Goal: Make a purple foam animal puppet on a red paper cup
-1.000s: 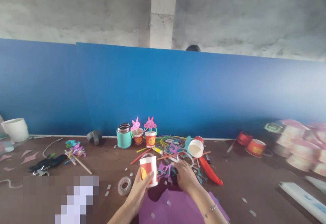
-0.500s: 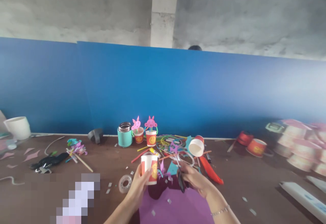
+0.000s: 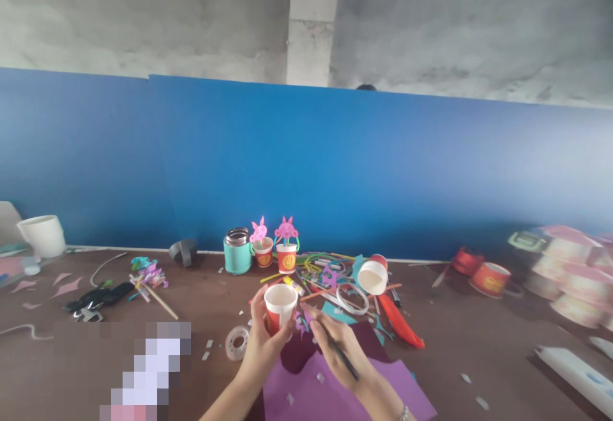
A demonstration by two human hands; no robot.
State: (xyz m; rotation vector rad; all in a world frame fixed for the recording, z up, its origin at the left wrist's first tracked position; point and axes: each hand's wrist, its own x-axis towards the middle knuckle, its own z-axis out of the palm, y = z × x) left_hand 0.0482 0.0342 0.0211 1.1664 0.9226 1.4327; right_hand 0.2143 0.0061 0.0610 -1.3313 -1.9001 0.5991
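Note:
My left hand is wrapped round a red and white paper cup, which stands upright with its open mouth facing up toward me. Beside it, my right hand grips a slim dark pen. The pen slants across the palm, and its tip is too small to make out. Below both hands lies a purple sheet, with a darker maroon sheet partly under it. Small purple scraps lie between the cup and my right fingers.
A tape roll lies left of my left hand. Behind stand a teal jar and two cups with pink figures. Straws, a white ring, a tipped cup and a red strip sit to the right.
The cup has tilted, so its inside now shows. My right hand has moved left toward it and turned. A dark-handled tool pointed upright in it before; the pen now lies across the hand.

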